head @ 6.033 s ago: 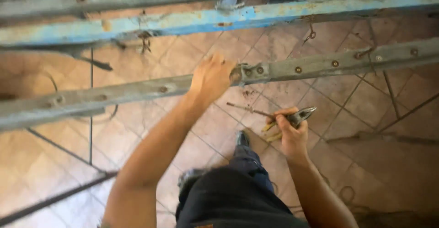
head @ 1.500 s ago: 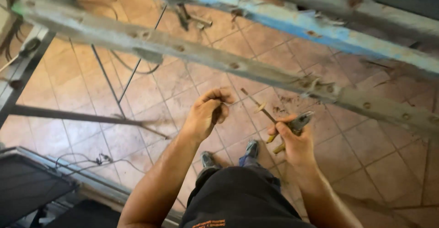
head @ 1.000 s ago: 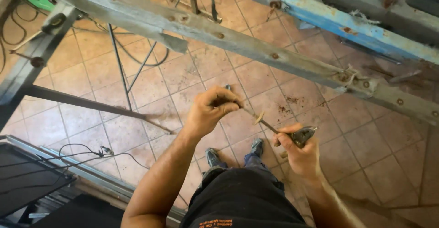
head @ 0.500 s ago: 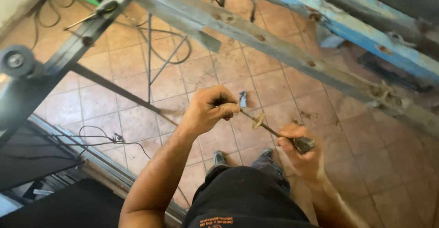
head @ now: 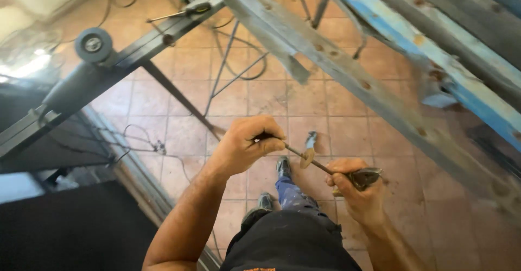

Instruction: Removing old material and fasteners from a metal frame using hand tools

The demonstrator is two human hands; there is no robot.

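Floor tiles terracotta; beam blue, chipped; trousers black; rod rusty brown

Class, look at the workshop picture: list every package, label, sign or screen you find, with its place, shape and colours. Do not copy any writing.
No packages, signs or screens show.
Small orange print: on the waistband of the black shorts, bottom edge of the view; too small to make out.
Nothing printed shows on the thin rod held between the left hand and the right hand.

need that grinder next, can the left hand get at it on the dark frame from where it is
Probably yes: the left hand grips the thin rod, but nothing shows between it and the grinder up-left.
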